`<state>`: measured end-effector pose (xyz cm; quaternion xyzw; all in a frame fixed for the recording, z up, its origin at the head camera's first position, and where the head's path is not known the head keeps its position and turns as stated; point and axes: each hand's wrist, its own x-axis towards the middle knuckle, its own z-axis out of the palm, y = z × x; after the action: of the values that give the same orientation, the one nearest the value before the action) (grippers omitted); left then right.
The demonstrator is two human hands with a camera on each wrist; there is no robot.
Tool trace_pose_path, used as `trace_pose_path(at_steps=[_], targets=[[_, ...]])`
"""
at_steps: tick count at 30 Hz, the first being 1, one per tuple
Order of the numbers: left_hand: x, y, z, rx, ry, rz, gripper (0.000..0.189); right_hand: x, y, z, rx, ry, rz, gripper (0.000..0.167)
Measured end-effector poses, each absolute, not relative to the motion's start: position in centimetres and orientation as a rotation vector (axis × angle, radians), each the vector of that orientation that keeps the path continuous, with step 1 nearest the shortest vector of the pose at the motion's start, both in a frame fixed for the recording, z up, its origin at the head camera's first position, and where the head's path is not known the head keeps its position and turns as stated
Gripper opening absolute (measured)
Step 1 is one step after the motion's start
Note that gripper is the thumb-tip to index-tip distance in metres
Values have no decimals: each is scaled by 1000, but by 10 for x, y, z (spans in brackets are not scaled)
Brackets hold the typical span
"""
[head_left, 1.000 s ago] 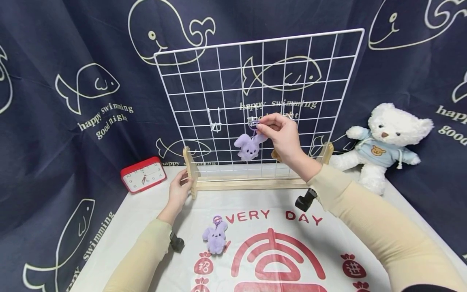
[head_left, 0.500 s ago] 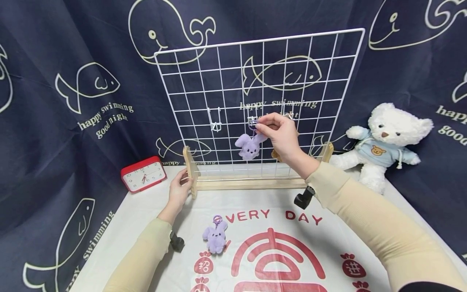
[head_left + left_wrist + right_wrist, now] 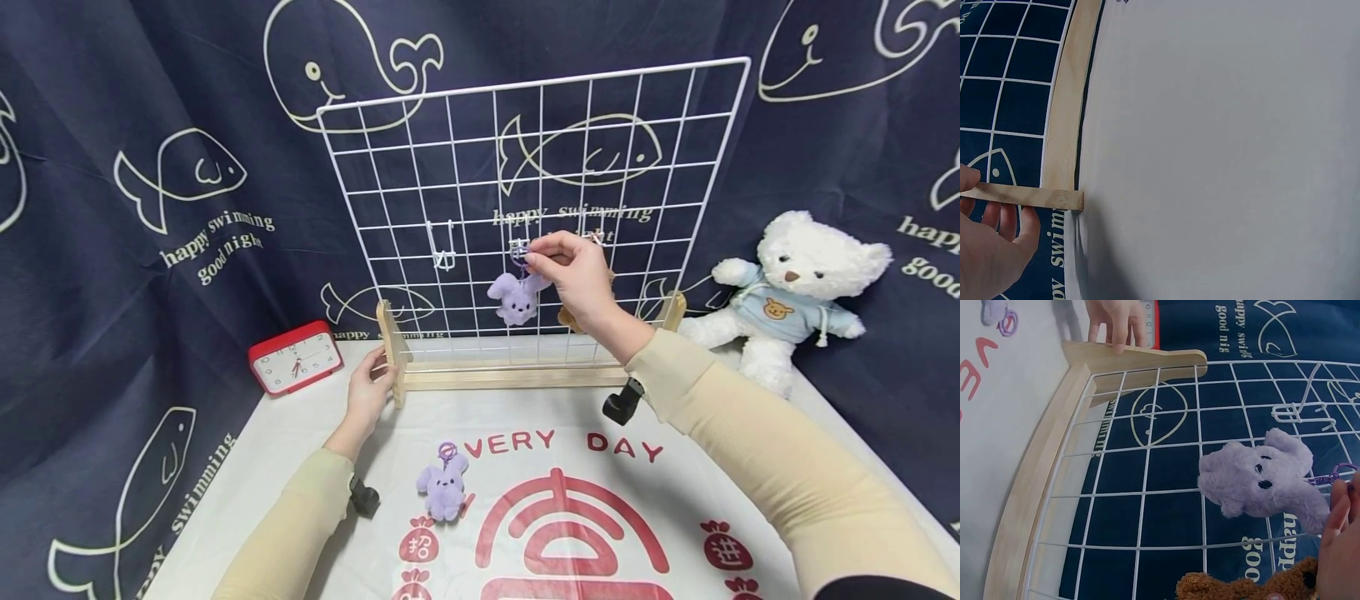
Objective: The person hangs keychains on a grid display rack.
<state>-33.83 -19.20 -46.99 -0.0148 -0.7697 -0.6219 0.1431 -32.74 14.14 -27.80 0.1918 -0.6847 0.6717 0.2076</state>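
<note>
We pinch a purple plush charm (image 3: 516, 302) in the right hand (image 3: 581, 271), and the left hand (image 3: 370, 389) grips a wooden stand (image 3: 392, 337).
We have the right thumb and fingertips closed on the charm's purple ring (image 3: 519, 254), the plush hanging just below them in front of the white wire grid (image 3: 533, 85); we cannot tell whether the ring touches the hook behind it. Partly hidden behind the right hand is a brown plush (image 3: 1272, 589), and well to that hand's left a white hook (image 3: 443, 260) hangs on the wires. Our left thumb and fingers clasp the stand from opposite sides, with a red clock (image 3: 294, 357) to their left. Nearer us than the left hand, a second purple plush (image 3: 443, 487) lies on the white table (image 3: 510, 412).
</note>
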Motion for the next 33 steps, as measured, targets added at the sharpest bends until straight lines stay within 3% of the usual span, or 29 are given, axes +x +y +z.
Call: trace_pose_path(at_steps=[33], targets=[[-337, -191, -469, -34, -2214, -1803, 49, -336, 135, -276, 377, -1974, 1736, 20]])
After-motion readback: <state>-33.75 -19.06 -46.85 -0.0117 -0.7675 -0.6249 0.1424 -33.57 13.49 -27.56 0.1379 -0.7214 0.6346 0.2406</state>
